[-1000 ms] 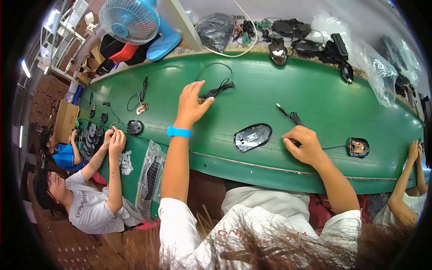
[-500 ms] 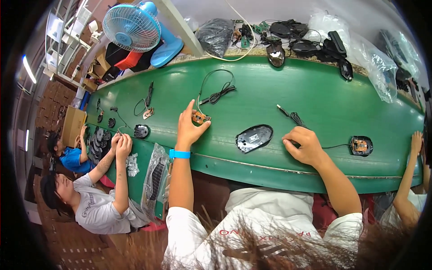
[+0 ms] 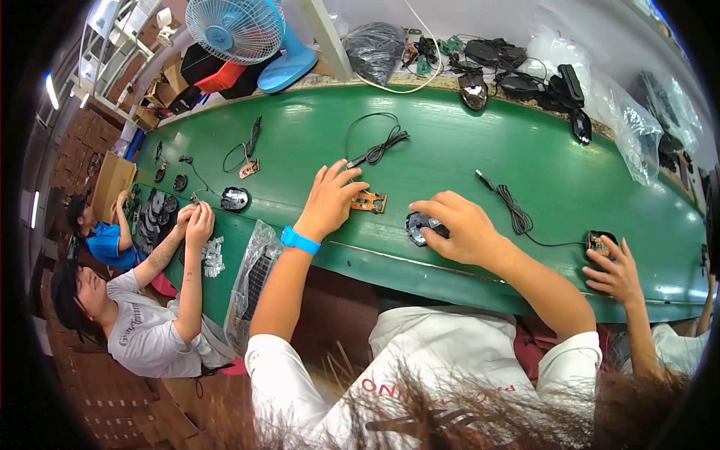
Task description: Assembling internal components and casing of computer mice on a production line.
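L hand [image 3: 330,201] spread flat, fingertips touching small brown circuit board [image 3: 370,202] on green table [image 3: 450,157]. R hand [image 3: 459,227] curled over black mouse shell [image 3: 420,227], gripping it.

A long green desk [image 3: 465,161] is carrying the work. Lying directly on it: a small brown circuit board [image 3: 369,201], a black mouse shell [image 3: 417,227], a coiled black cable [image 3: 381,144] toward the middle, a second bundled cable [image 3: 514,211] to the right, and a clear plastic bag [image 3: 257,262] hanging over the near-left edge.
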`<act>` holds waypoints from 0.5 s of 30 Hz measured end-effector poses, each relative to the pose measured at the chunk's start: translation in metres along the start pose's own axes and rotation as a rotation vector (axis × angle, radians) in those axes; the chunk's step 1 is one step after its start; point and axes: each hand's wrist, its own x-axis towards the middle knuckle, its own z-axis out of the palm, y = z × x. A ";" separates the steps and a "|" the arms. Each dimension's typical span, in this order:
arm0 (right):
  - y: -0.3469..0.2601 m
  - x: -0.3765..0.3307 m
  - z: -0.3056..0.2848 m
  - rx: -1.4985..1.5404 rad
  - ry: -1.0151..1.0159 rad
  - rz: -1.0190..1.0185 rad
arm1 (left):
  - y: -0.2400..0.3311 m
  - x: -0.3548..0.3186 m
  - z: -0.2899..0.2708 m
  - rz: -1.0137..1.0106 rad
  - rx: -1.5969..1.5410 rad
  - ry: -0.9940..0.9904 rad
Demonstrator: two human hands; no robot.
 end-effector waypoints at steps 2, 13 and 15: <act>0.001 0.002 0.004 0.003 -0.007 -0.007 | -0.004 0.002 0.003 0.062 -0.019 -0.073; -0.002 0.020 0.024 0.196 0.038 0.197 | 0.049 -0.021 0.009 -0.311 -0.301 0.008; 0.000 0.026 0.038 0.239 0.039 0.224 | 0.063 -0.022 0.011 -0.351 -0.347 0.087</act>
